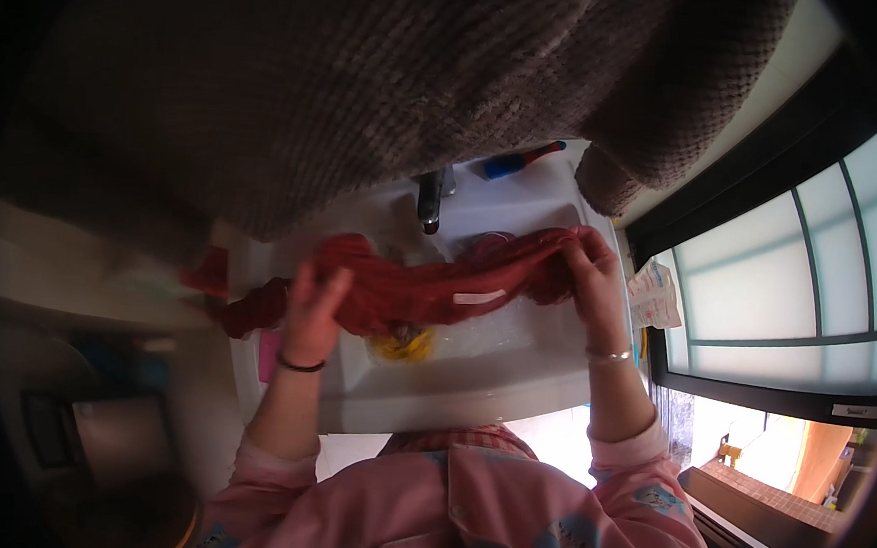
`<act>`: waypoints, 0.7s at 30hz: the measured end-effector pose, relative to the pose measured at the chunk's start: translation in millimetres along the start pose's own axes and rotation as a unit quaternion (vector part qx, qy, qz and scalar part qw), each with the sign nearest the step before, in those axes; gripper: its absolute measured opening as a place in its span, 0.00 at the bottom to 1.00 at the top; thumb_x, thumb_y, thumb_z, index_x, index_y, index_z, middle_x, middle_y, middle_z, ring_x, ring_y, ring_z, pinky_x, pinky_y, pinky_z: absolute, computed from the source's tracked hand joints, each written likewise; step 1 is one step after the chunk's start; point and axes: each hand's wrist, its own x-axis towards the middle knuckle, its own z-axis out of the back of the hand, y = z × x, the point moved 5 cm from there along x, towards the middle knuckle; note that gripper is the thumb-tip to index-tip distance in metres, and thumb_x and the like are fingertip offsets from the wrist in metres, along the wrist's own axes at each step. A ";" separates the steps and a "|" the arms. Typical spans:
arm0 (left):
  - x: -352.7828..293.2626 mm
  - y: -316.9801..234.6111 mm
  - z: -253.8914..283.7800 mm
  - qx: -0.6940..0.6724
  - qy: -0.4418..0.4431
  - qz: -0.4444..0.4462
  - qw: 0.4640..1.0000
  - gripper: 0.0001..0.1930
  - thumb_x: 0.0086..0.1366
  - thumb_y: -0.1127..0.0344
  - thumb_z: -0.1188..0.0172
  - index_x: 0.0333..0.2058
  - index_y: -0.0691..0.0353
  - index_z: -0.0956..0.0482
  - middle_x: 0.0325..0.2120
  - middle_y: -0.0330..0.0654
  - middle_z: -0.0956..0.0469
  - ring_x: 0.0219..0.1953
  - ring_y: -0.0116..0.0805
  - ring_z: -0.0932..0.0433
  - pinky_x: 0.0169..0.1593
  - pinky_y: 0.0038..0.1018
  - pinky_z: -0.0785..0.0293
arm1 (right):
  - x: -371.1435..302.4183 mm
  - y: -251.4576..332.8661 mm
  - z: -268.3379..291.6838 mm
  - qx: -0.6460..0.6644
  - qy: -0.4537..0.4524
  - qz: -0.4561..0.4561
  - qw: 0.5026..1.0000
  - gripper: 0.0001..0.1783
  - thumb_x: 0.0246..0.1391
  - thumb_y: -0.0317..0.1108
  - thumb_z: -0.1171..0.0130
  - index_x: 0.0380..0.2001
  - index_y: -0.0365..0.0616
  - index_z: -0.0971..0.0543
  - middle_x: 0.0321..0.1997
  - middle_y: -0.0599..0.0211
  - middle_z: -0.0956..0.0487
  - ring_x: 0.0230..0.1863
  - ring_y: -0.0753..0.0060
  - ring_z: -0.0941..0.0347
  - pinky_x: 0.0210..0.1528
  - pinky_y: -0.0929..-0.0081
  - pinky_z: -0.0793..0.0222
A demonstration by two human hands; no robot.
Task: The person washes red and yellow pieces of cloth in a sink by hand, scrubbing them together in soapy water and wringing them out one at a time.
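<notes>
Brown-grey waffle-textured cloth [448,86] hung across the whole upper part of the view, with a pale paned window [746,275] off to the right. Below the cloth sat a white sink [452,404], its near rim close to the person's pink patterned top [366,513]. Over the basin a wet-looking red garment [408,292] stretched from hand to hand in a sagging band, its left end trailing over the sink's left side. The right hand [597,282] was closed at the fingertips, thumb against fingers, pinching the garment's upper right corner. The left hand [314,317] was partly open, thumb and fingers apart, up against the garment's left part; it was blurred, and whether it gripped the fabric could not be told. On the far ledge, right of a dark faucet [429,202], lay a blue brush [509,166] with a red handle. Something yellow [405,346] showed beneath the garment. Smallest were a white label [479,298] on the garment, a dark band [301,367] on the left wrist and a light bracelet [609,356] on the right
</notes>
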 end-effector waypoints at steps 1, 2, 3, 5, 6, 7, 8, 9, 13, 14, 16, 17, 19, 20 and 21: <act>7.2 43.8 9.9 0.084 -0.004 0.057 0.995 0.19 0.61 0.64 0.43 0.49 0.61 0.34 0.44 0.40 0.28 0.45 0.33 0.28 0.47 0.27 0.30 | 11.3 -25.3 7.2 -0.077 -0.032 -0.035 0.996 0.09 0.52 0.30 0.47 0.36 0.39 0.27 0.29 0.67 0.23 0.25 0.77 0.28 0.26 0.83 0.31; 16.2 93.5 26.6 0.189 0.000 0.054 0.980 0.19 0.58 0.66 0.41 0.47 0.61 0.33 0.44 0.40 0.28 0.45 0.34 0.28 0.47 0.28 0.30 | 24.5 -52.9 14.6 -0.154 -0.059 -0.067 0.984 0.10 0.50 0.30 0.46 0.36 0.38 0.27 0.29 0.65 0.23 0.26 0.74 0.27 0.28 0.80 0.30; 29.4 142.5 26.4 0.285 0.020 0.052 0.957 0.19 0.55 0.67 0.38 0.45 0.62 0.31 0.44 0.40 0.28 0.46 0.36 0.29 0.47 0.29 0.31 | 44.7 -92.1 43.2 -0.292 -0.094 0.008 0.952 0.12 0.45 0.30 0.44 0.35 0.37 0.27 0.28 0.60 0.23 0.28 0.68 0.27 0.33 0.73 0.29; 49.4 196.8 -1.3 0.421 0.017 -0.010 0.907 0.14 0.53 0.69 0.39 0.38 0.61 0.30 0.38 0.44 0.27 0.42 0.41 0.28 0.44 0.31 0.31 | 59.0 -155.0 59.0 -0.438 -0.120 0.064 0.889 0.13 0.44 0.28 0.46 0.37 0.37 0.28 0.32 0.50 0.24 0.33 0.52 0.27 0.37 0.65 0.30; 58.2 215.6 -16.5 0.452 0.008 -0.079 0.889 0.12 0.53 0.69 0.40 0.37 0.61 0.30 0.36 0.45 0.27 0.40 0.44 0.28 0.43 0.32 0.31 | 60.3 -185.4 54.4 -0.463 -0.113 0.070 0.876 0.16 0.45 0.30 0.45 0.39 0.38 0.29 0.36 0.49 0.25 0.41 0.49 0.29 0.43 0.63 0.33; 63.6 231.0 -23.7 0.485 -0.008 -0.146 0.862 0.11 0.53 0.70 0.41 0.35 0.61 0.30 0.35 0.47 0.28 0.39 0.48 0.29 0.42 0.33 0.31 | 54.2 -206.2 29.8 -0.544 -0.078 0.019 0.835 0.23 0.46 0.35 0.44 0.48 0.43 0.32 0.46 0.49 0.30 0.48 0.49 0.34 0.49 0.60 0.36; 67.8 252.2 -30.8 0.549 -0.002 -0.145 0.823 0.09 0.53 0.68 0.43 0.34 0.58 0.29 0.31 0.47 0.29 0.38 0.49 0.31 0.40 0.41 0.33 | 37.1 -215.5 2.2 -0.597 -0.036 -0.012 0.801 0.30 0.48 0.41 0.45 0.55 0.51 0.37 0.55 0.49 0.37 0.56 0.48 0.40 0.54 0.50 0.43; 65.3 263.0 -55.6 0.615 -0.006 -0.162 0.772 0.09 0.55 0.63 0.45 0.34 0.57 0.29 0.32 0.48 0.29 0.39 0.49 0.31 0.41 0.47 0.35 | 22.8 -247.2 3.6 -0.702 -0.024 0.107 0.704 0.33 0.49 0.44 0.47 0.59 0.59 0.41 0.60 0.48 0.42 0.61 0.45 0.46 0.55 0.41 0.48; 77.0 298.7 -35.9 0.720 -0.008 -0.218 0.659 0.12 0.55 0.61 0.47 0.37 0.58 0.28 0.35 0.49 0.27 0.44 0.51 0.32 0.44 0.50 0.38 | 25.3 -249.0 -9.8 -0.734 0.023 0.154 0.661 0.30 0.49 0.46 0.49 0.57 0.58 0.37 0.59 0.44 0.41 0.62 0.43 0.48 0.56 0.38 0.50; 78.1 295.8 -36.1 0.733 -0.007 -0.277 0.621 0.13 0.55 0.60 0.47 0.38 0.58 0.27 0.35 0.49 0.27 0.45 0.51 0.33 0.45 0.49 0.38 | 31.9 -245.3 -11.3 -0.737 0.039 0.177 0.651 0.28 0.49 0.46 0.50 0.56 0.57 0.35 0.57 0.44 0.40 0.61 0.42 0.47 0.55 0.38 0.49; 89.5 299.9 -36.1 0.722 0.033 -0.212 0.658 0.14 0.55 0.59 0.47 0.40 0.58 0.27 0.36 0.50 0.27 0.45 0.52 0.33 0.47 0.50 0.39 | 52.3 -240.7 -4.2 -0.738 0.081 0.139 0.655 0.28 0.49 0.48 0.51 0.55 0.57 0.34 0.58 0.44 0.40 0.61 0.42 0.48 0.55 0.39 0.48; 92.4 302.3 -30.8 0.711 0.069 -0.142 0.685 0.15 0.55 0.59 0.47 0.41 0.58 0.27 0.37 0.51 0.27 0.46 0.52 0.33 0.48 0.50 0.39 | 58.3 -243.3 -4.4 -0.732 0.129 0.102 0.661 0.28 0.50 0.50 0.52 0.55 0.57 0.34 0.59 0.44 0.41 0.62 0.43 0.49 0.54 0.39 0.47; 97.0 288.3 -34.8 0.671 0.077 -0.124 0.727 0.13 0.56 0.63 0.48 0.39 0.60 0.28 0.39 0.52 0.28 0.45 0.52 0.32 0.49 0.46 0.37 | 62.8 -233.1 12.4 -0.708 0.130 0.102 0.687 0.23 0.49 0.45 0.49 0.50 0.53 0.30 0.57 0.50 0.39 0.59 0.47 0.46 0.53 0.47 0.42; 98.2 282.4 -26.4 0.562 0.070 -0.136 0.813 0.11 0.56 0.65 0.47 0.37 0.61 0.28 0.39 0.52 0.28 0.44 0.51 0.32 0.48 0.43 0.36 | 63.2 -227.5 23.9 -0.662 0.090 0.134 0.731 0.21 0.49 0.41 0.48 0.47 0.51 0.28 0.54 0.52 0.35 0.55 0.49 0.41 0.51 0.52 0.38; 95.0 275.0 -13.8 0.443 0.061 -0.141 0.883 0.10 0.55 0.67 0.47 0.36 0.62 0.29 0.39 0.52 0.28 0.44 0.51 0.32 0.47 0.40 0.35 | 59.9 -218.7 31.9 -0.611 0.055 0.164 0.773 0.18 0.48 0.38 0.47 0.45 0.50 0.27 0.50 0.53 0.31 0.51 0.51 0.36 0.49 0.57 0.35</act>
